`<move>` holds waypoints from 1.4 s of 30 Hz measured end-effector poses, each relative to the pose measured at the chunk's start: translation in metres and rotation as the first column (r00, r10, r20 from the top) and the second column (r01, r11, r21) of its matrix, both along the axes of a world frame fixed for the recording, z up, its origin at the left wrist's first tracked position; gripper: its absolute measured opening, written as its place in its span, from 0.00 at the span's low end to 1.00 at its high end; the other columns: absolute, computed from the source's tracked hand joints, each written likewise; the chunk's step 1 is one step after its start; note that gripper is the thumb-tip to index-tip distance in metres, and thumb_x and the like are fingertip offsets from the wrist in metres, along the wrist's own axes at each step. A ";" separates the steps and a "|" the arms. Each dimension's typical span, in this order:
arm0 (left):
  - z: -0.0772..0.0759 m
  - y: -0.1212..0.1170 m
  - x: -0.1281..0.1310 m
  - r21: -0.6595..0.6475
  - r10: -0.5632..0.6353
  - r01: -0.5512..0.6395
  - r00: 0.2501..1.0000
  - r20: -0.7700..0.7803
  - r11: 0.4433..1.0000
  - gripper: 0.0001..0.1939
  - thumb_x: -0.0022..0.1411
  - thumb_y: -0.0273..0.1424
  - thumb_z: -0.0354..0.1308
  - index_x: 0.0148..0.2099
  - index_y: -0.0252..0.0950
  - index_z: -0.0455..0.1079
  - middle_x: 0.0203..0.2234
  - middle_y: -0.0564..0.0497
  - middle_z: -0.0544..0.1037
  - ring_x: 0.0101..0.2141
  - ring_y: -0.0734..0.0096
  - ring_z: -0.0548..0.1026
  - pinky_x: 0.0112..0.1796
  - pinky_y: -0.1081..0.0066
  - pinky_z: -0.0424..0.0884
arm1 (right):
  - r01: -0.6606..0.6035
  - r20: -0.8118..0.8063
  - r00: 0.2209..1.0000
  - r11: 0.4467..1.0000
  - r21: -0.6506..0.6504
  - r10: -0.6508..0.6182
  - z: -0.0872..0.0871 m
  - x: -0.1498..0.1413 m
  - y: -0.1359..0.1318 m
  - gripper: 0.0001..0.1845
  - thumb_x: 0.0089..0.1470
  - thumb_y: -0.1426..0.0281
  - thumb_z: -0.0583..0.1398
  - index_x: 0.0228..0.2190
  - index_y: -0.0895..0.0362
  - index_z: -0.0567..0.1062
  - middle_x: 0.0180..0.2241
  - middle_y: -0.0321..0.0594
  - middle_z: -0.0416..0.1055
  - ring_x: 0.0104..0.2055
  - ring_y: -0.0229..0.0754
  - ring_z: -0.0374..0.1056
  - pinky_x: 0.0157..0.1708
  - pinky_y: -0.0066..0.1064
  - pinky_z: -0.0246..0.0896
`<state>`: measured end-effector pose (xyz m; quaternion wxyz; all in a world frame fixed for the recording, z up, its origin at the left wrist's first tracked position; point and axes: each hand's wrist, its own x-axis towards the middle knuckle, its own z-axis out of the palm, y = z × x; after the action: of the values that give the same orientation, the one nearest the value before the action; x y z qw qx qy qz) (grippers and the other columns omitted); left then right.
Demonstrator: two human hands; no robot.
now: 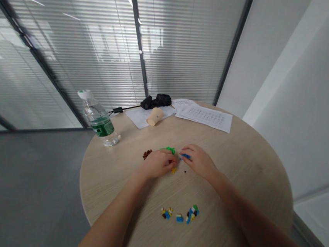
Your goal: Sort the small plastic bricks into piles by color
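"Which way did that blue toy brick (pixel 186 156) point?"

"Its long axis ran nearly 9 to 3 o'clock, and it was small and glossy. It sat at your right hand's (pixel 199 162) fingertips, which were half closed and pinching it."

"And my other hand?"

"Your left hand (pixel 157 164) was curled, its hold hidden, just below the green toy bricks (pixel 169 150) at 12 o'clock."
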<state>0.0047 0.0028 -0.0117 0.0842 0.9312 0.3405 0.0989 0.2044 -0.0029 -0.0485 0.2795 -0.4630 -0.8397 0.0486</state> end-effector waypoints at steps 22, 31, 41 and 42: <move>0.001 -0.001 -0.001 0.008 0.009 -0.008 1.000 -0.029 1.000 0.12 0.62 0.29 0.48 0.38 0.37 0.74 0.34 0.50 0.76 0.37 0.68 0.73 0.38 0.72 0.67 | 0.061 0.087 0.994 0.998 0.014 -0.062 0.002 0.001 0.001 0.08 0.54 0.74 0.59 0.36 0.60 0.76 0.41 0.47 0.72 0.44 0.44 0.66 0.46 0.35 0.60; 0.005 -0.002 0.001 0.009 0.024 -0.023 0.999 -0.044 1.000 0.12 0.62 0.29 0.48 0.38 0.37 0.74 0.35 0.50 0.77 0.37 0.67 0.73 0.37 0.71 0.67 | 0.207 0.147 0.971 0.972 -0.110 -0.190 0.016 0.003 -0.011 0.07 0.53 0.77 0.58 0.31 0.59 0.76 0.32 0.42 0.71 0.32 0.39 0.66 0.33 0.28 0.57; 0.008 -0.004 0.001 0.006 0.036 -0.036 0.998 -0.048 0.999 0.12 0.62 0.29 0.49 0.38 0.38 0.74 0.34 0.51 0.77 0.36 0.67 0.73 0.35 0.72 0.67 | 0.151 0.091 0.986 0.981 -0.119 -0.141 0.021 0.000 -0.013 0.08 0.53 0.77 0.57 0.29 0.59 0.77 0.30 0.42 0.72 0.32 0.38 0.66 0.32 0.28 0.56; 0.008 -0.004 0.001 0.006 0.042 -0.042 0.998 -0.049 0.999 0.12 0.62 0.30 0.49 0.38 0.38 0.74 0.34 0.51 0.77 0.35 0.67 0.73 0.35 0.72 0.66 | 0.110 0.043 0.994 0.984 -0.139 -0.105 0.023 0.001 -0.016 0.08 0.52 0.78 0.57 0.29 0.59 0.77 0.30 0.41 0.72 0.31 0.38 0.66 0.32 0.27 0.57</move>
<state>0.0060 -0.0012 -0.0038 0.0712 0.9262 0.3618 0.0786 0.2051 -0.0190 -0.0253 0.2332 -0.5270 -0.8129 0.0844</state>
